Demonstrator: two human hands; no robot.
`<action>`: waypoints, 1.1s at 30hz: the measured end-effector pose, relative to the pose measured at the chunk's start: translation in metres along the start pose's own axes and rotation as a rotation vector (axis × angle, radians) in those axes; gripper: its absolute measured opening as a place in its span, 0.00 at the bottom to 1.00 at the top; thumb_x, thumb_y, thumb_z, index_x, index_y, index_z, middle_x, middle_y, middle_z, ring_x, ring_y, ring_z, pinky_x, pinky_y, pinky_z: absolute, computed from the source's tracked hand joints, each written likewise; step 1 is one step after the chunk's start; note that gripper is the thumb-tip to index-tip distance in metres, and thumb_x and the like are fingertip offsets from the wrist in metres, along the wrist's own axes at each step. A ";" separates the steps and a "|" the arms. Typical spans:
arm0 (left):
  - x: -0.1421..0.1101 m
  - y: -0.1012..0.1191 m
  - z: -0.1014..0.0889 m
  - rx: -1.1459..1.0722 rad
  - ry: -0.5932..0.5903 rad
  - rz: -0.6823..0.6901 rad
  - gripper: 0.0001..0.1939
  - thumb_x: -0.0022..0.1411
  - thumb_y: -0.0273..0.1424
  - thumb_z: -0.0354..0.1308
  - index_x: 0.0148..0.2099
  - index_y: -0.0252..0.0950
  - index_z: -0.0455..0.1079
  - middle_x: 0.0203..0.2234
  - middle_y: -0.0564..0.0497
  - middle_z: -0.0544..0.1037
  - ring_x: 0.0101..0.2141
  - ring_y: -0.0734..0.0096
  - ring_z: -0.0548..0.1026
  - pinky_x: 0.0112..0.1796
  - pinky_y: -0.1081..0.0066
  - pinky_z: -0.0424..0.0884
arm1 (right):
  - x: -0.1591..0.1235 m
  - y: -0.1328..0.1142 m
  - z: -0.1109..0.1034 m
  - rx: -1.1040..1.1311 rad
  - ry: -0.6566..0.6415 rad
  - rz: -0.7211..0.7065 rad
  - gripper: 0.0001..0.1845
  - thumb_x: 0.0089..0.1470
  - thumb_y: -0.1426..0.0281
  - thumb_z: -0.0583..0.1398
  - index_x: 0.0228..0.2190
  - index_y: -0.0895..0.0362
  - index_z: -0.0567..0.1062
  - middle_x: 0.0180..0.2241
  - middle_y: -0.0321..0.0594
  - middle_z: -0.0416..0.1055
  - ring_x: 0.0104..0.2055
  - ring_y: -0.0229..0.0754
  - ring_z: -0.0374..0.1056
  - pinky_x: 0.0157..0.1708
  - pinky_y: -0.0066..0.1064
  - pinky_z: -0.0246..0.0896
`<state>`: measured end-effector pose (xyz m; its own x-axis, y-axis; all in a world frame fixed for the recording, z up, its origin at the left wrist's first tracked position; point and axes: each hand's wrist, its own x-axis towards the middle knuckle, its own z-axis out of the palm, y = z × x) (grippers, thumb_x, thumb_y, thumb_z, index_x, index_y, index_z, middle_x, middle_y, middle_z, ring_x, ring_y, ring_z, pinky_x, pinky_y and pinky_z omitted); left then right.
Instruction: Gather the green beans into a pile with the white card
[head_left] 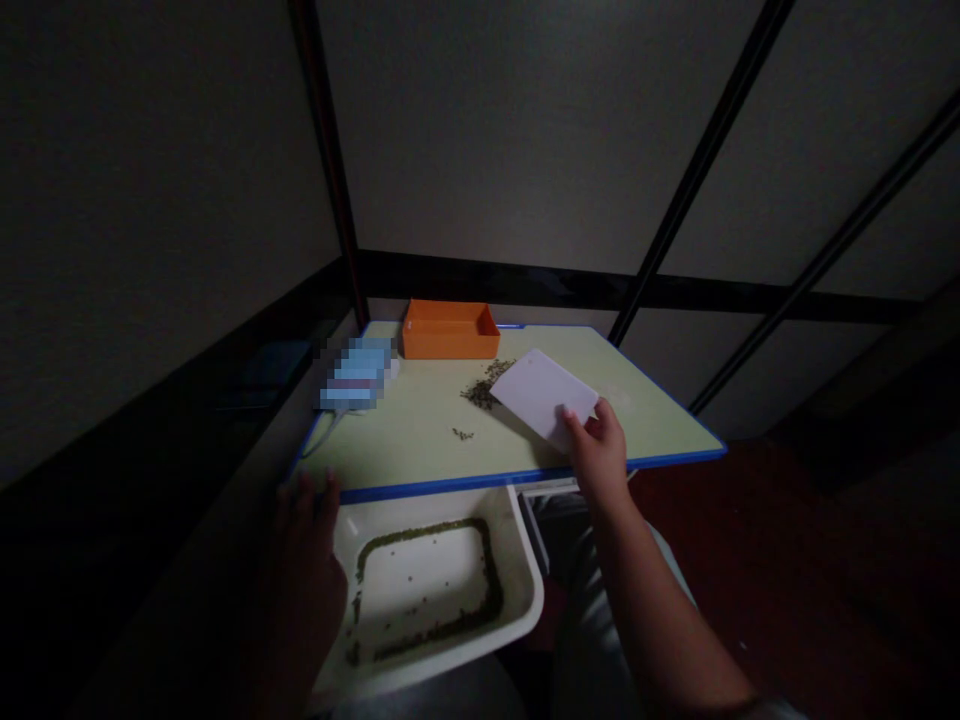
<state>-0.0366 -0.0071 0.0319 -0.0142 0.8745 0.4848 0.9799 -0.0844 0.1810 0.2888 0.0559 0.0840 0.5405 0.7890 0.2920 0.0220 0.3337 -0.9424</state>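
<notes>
My right hand [598, 450] pinches the near corner of a white card [541, 392], whose far edge rests on the pale green table [420, 440] beside a small pile of dark green grains [484, 388]. A few stray grains [463, 434] lie closer to me. My left hand [304, 560] grips the left rim of a white tray [525, 590] held just under the table's blue front edge. Green grains [427, 625] line the tray's inner border.
An orange box [448, 330] stands at the table's far edge. A blurred blue-and-white object [358, 374] lies at the far left corner. Dark rails and a wall rise behind the table. My lap is under the tray.
</notes>
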 end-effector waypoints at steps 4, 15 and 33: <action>0.001 -0.005 0.005 0.006 0.047 0.036 0.28 0.61 0.20 0.41 0.62 0.24 0.63 0.62 0.29 0.65 0.67 0.43 0.55 0.63 0.48 0.61 | -0.008 0.003 -0.005 -0.120 -0.053 -0.019 0.20 0.44 0.57 0.65 0.36 0.55 0.71 0.32 0.42 0.79 0.32 0.46 0.74 0.31 0.33 0.68; -0.001 -0.007 0.008 0.000 0.036 0.034 0.30 0.58 0.18 0.42 0.63 0.27 0.61 0.62 0.31 0.65 0.67 0.45 0.54 0.63 0.48 0.62 | -0.045 -0.002 0.015 -0.212 -0.207 -0.062 0.16 0.52 0.60 0.61 0.41 0.54 0.69 0.33 0.41 0.78 0.31 0.44 0.74 0.28 0.31 0.67; 0.000 0.005 -0.005 -0.034 -0.044 -0.028 0.30 0.60 0.18 0.40 0.64 0.25 0.59 0.64 0.30 0.63 0.68 0.45 0.52 0.64 0.50 0.59 | -0.034 0.006 0.007 -0.266 -0.120 -0.055 0.16 0.51 0.58 0.62 0.38 0.55 0.70 0.34 0.42 0.78 0.34 0.46 0.74 0.34 0.34 0.68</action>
<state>-0.0330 -0.0098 0.0369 -0.0320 0.8969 0.4410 0.9717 -0.0753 0.2237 0.2648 0.0345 0.0693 0.4291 0.8345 0.3457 0.2769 0.2428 -0.9297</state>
